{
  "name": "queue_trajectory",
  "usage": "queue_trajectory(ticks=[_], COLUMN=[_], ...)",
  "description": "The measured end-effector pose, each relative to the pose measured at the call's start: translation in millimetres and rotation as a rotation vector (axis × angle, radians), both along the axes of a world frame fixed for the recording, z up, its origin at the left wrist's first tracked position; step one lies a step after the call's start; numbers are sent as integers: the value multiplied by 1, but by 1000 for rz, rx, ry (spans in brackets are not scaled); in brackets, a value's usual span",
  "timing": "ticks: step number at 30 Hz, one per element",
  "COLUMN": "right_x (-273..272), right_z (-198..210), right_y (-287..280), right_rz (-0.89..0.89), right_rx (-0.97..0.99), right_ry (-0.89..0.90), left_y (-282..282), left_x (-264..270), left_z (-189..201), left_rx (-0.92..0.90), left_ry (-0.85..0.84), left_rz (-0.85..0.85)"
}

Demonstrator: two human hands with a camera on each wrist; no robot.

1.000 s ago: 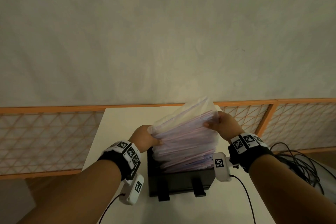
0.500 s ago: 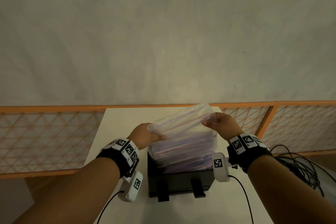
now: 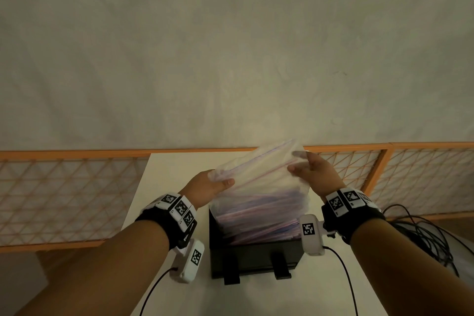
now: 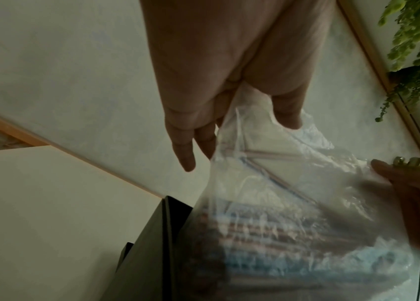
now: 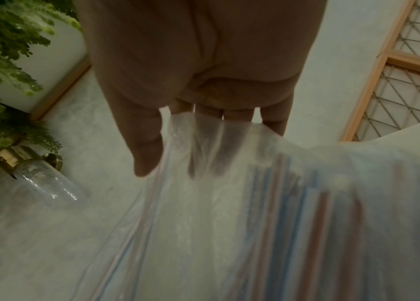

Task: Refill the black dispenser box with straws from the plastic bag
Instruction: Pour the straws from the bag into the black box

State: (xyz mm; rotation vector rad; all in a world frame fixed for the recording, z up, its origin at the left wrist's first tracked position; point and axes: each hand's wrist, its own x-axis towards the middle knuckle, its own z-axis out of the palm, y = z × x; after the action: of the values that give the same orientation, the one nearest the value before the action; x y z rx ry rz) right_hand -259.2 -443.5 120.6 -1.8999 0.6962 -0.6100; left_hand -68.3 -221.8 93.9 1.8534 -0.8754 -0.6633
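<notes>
While both hands, left (image 3: 208, 188) and right (image 3: 314, 174), pinch the limp, slippery bag (image 3: 259, 187) above the box (image 3: 254, 256), hold its far corners; straws (image 3: 259, 223) spill lightly.

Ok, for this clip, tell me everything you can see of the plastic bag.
The plastic bag is clear, thin and crinkled. It stands mouth-down over the open top of the black dispenser box, so the red and blue straws are heaped in its lower part above the box, while its raised upper part holds only a few. The left hand pinches its upper left corner; the right hand grips the upper right edge, fingers seen through the film.
</notes>
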Motion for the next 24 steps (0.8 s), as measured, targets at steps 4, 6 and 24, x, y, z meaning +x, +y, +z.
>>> queue_trajectory(ticks=[4, 6, 24], right_x=[-1, -1, 5], right_z=[2, 0, 10], right_y=[2, 3, 0], right_rz=[-9, 23, -108], right_rx=[-39, 25, 79], right_ry=[-14, -34, -204], left_y=[-1, -2, 1], left_x=[1, 4, 5], left_z=[2, 0, 16], left_rx=[-51, -62, -393], left_ry=[-4, 73, 185], left_rz=[15, 40, 87])
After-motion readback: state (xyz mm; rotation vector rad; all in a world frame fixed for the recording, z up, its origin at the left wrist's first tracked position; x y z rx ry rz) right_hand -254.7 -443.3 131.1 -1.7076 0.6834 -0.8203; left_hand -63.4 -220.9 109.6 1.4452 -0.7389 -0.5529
